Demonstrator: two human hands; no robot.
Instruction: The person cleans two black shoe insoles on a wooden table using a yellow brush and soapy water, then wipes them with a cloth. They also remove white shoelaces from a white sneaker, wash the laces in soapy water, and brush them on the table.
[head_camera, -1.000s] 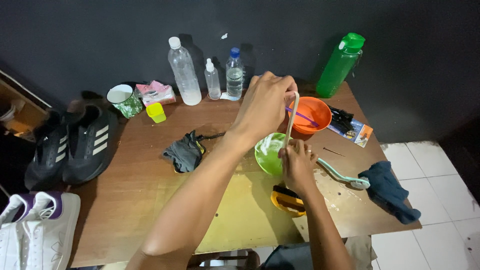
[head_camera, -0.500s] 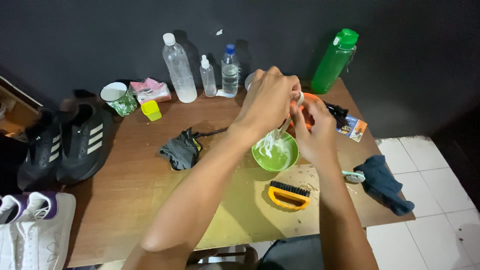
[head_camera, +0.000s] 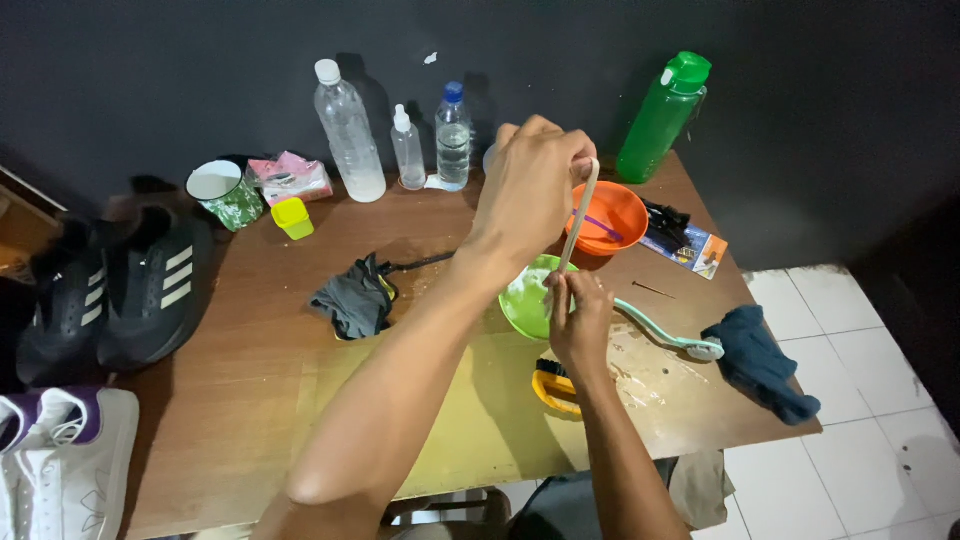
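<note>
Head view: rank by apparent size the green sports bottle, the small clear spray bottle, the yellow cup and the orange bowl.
1. Green sports bottle with flip lid and round orange plastic bowl: look about alike, so no ranking between them.
2. Small clear spray bottle with white nozzle.
3. Small yellow plastic cup.
All stand toward the table's far side, so nearness skews little.

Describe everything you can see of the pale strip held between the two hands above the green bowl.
The strip is long, flat, narrow and cream-white, perhaps a shoelace; its material cannot be told for sure. It is stretched taut and nearly upright, leaning slightly right at the top. The left hand pinches its upper end; the right hand grips its lower end just above the green bowl. It crosses in front of the orange bowl on the wooden table. Its ends are hidden by the fingers.
</note>
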